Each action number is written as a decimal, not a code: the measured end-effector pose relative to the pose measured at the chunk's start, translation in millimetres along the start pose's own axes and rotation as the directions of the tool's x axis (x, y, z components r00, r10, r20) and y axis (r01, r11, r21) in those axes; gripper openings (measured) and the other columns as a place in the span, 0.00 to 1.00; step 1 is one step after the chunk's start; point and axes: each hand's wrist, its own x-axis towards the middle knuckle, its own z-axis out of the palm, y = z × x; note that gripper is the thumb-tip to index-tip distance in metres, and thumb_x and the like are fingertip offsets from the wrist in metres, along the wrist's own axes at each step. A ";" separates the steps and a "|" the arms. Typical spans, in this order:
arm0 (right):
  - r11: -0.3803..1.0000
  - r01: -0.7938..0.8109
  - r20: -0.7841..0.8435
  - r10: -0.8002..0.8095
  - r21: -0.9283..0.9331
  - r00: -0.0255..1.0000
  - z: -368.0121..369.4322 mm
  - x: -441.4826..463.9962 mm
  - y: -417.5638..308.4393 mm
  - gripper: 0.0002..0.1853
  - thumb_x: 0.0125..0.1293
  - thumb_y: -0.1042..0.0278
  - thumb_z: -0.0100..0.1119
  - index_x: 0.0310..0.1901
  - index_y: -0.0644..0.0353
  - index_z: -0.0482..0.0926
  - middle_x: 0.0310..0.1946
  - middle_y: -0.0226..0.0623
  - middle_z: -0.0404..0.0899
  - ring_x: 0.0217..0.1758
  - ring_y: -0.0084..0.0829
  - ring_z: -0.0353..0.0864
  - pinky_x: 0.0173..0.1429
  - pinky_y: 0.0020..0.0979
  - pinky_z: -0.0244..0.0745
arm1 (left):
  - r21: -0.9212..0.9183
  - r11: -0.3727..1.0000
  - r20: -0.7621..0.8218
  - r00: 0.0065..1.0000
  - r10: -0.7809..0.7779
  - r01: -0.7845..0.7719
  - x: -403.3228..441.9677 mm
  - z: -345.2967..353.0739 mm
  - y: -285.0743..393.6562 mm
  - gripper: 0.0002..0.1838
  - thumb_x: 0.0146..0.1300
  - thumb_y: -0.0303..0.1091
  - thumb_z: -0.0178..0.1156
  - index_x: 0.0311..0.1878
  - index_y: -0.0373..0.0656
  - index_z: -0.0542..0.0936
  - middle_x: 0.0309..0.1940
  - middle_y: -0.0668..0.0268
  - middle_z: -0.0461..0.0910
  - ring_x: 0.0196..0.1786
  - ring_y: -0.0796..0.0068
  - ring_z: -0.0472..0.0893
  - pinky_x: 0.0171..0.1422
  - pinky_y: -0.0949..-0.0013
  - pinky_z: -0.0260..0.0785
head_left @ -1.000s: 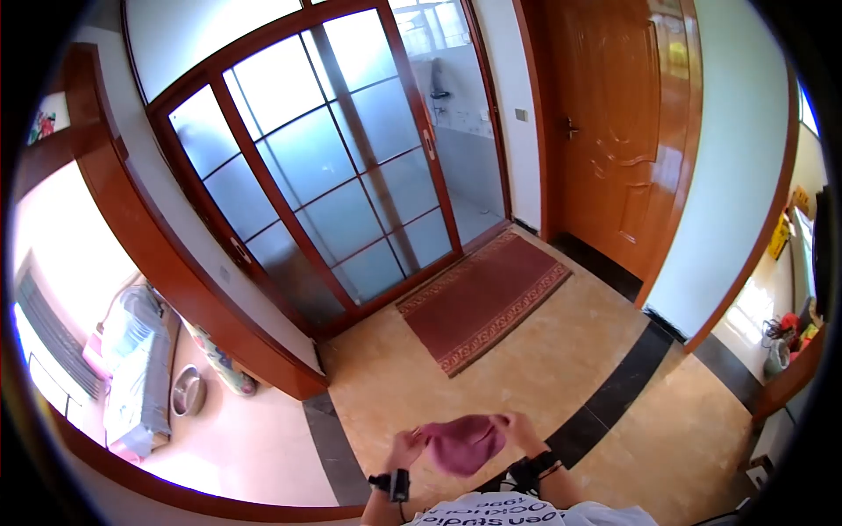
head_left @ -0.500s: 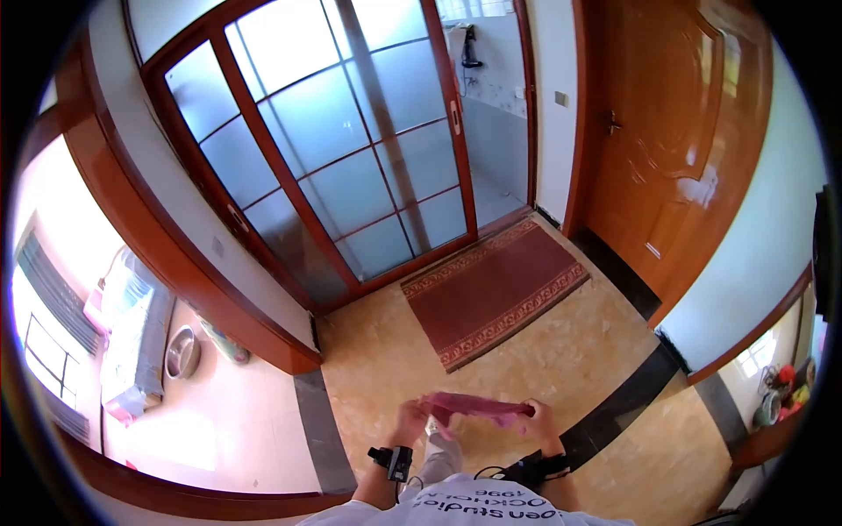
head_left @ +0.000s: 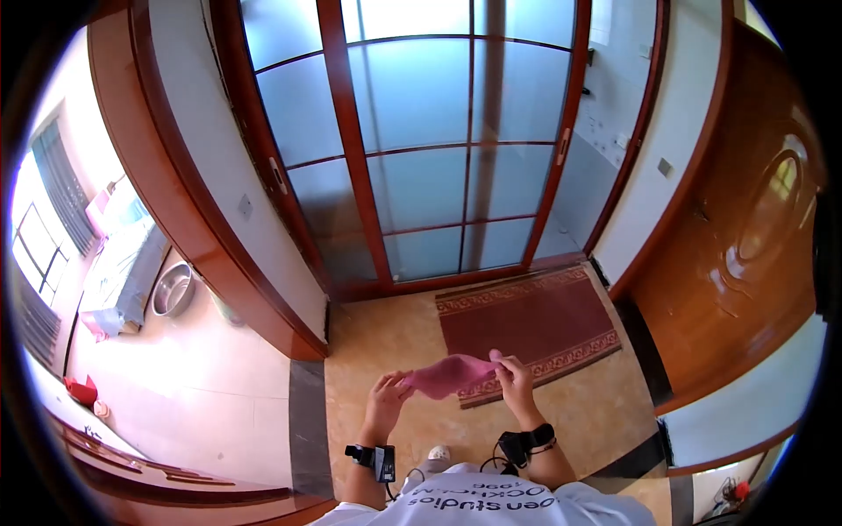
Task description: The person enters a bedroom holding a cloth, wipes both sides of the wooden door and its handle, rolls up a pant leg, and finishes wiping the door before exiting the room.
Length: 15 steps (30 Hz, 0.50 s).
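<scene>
A pink cloth is stretched between my two hands above the tiled floor, its middle sagging a little. My left hand pinches its left end. At the other end, my right hand grips the cloth between thumb and fingers, and a small bunch of it sticks up there. Both wrists carry black devices with cables. Behind the cloth, partly overlapped by it, lies a dark red mat with a patterned border.
Frosted sliding doors with red-brown frames stand ahead. A wooden door is at the right. Through the left doorway are a metal basin and a bed. A white shoe shows below.
The view has turned, so the sliding doors now face more squarely. The cloth, first hanging bunched, then pulled into a narrow strip, is now raised and spread wider between both hands.
</scene>
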 end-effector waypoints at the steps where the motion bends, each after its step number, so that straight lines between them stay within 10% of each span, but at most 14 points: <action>1: 0.999 -0.023 0.021 0.022 0.030 1.000 13.1 13.9 -4.8 0.07 0.54 0.77 0.50 0.36 0.66 0.73 0.28 0.37 0.72 0.28 0.26 0.73 0.34 0.24 0.68 | -0.047 0.998 -0.004 0.999 0.041 -0.041 8.5 -2.7 7.9 0.13 0.50 0.21 0.44 0.42 0.35 0.66 0.44 0.51 0.69 0.47 0.58 0.70 0.51 0.60 0.63; 6: 0.881 -0.326 0.233 0.257 0.343 0.938 60.5 58.7 6.1 0.10 0.62 0.68 0.41 0.41 0.62 0.70 0.28 0.31 0.73 0.27 0.20 0.73 0.31 0.21 0.69 | -0.096 0.983 -0.052 0.987 0.151 -0.155 46.3 -14.7 36.7 0.15 0.49 0.21 0.43 0.43 0.34 0.66 0.46 0.47 0.67 0.54 0.54 0.65 0.59 0.56 0.56; 15: 0.797 -0.419 0.433 0.223 0.434 0.874 113.1 144.0 106.6 0.10 0.61 0.66 0.44 0.38 0.63 0.71 0.28 0.35 0.75 0.30 0.25 0.76 0.33 0.23 0.70 | -0.120 0.954 -0.254 0.937 0.239 -0.276 112.0 -43.2 37.7 0.16 0.48 0.21 0.39 0.42 0.33 0.67 0.47 0.46 0.66 0.54 0.55 0.65 0.59 0.58 0.56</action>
